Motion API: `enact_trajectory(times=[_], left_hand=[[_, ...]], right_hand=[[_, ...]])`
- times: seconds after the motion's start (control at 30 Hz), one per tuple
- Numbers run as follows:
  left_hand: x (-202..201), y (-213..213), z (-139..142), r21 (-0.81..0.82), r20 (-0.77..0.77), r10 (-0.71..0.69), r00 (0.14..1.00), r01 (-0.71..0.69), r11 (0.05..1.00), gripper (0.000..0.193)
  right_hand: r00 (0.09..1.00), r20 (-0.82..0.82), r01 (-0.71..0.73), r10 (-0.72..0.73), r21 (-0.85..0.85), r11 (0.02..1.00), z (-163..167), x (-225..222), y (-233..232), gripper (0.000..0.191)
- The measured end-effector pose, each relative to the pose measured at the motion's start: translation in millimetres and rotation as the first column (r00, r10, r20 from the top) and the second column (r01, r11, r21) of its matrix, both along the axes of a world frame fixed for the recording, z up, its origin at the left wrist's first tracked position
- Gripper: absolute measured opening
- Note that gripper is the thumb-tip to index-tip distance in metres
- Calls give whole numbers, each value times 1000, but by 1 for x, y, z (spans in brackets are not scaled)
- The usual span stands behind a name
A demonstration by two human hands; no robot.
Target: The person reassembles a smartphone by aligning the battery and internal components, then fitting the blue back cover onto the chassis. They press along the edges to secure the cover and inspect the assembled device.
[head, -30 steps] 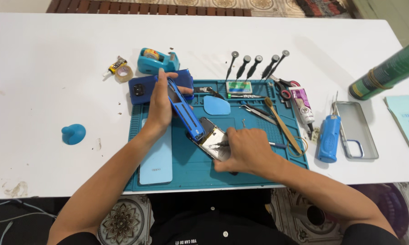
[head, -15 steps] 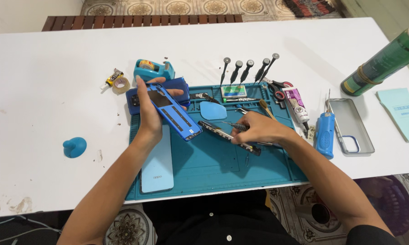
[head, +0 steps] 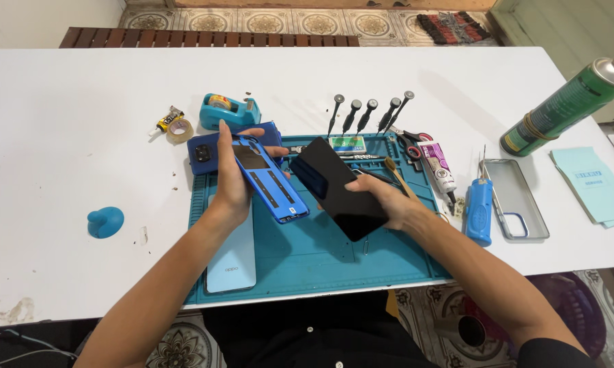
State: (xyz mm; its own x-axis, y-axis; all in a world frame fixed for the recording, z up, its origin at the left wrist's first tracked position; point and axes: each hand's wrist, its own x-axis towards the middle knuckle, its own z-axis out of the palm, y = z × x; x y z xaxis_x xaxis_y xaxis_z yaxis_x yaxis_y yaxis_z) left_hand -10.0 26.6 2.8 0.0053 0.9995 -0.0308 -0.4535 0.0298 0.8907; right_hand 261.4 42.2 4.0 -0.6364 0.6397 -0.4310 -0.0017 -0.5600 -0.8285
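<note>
My left hand (head: 230, 178) grips a blue phone frame (head: 269, 180), tilted with its inner side up, above the teal repair mat (head: 320, 255). My right hand (head: 383, 199) holds a black phone screen panel (head: 337, 187) by its lower edge, just right of the frame. The two parts are close together but apart. A light blue phone back cover (head: 232, 252) lies flat on the mat under my left forearm. A dark blue phone (head: 204, 151) lies at the mat's top left corner, behind my left hand.
Several screwdrivers (head: 365, 112) lean at the mat's far edge, with scissors (head: 409, 140), a glue tube (head: 438, 167) and a blue tool (head: 478, 211) to the right. A clear phone case (head: 515, 197), green spray can (head: 566, 105), tape dispenser (head: 228, 109) and blue suction cup (head: 106, 221) sit on the white table.
My right hand moved from tools on the mat and lifted the black screen panel. The left hand kept hold of the blue frame, tilting it slightly.
</note>
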Motion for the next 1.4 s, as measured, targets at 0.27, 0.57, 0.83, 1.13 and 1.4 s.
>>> enact_trajectory(times=[0.27,0.57,0.83,1.13,1.4], left_hand=[[6,-7,2,-54,-47,-39,998,36,998,85],[15,-17,6,-102,-79,-182,980,174,979,83],[18,-23,-1,-122,128,-398,908,413,903,85],[19,-24,-17,117,218,-493,842,479,870,87],[14,-23,-16,18,162,-478,863,481,876,92]], right_hand=[[989,-34,142,-143,-25,990,-10,-4,3,57],[965,-86,250,-246,27,968,-17,-11,7,51],[984,25,174,-175,21,985,-23,-20,3,46],[988,62,136,-139,49,990,-22,-21,1,46],[1000,1,-18,18,231,973,-30,-20,1,59]])
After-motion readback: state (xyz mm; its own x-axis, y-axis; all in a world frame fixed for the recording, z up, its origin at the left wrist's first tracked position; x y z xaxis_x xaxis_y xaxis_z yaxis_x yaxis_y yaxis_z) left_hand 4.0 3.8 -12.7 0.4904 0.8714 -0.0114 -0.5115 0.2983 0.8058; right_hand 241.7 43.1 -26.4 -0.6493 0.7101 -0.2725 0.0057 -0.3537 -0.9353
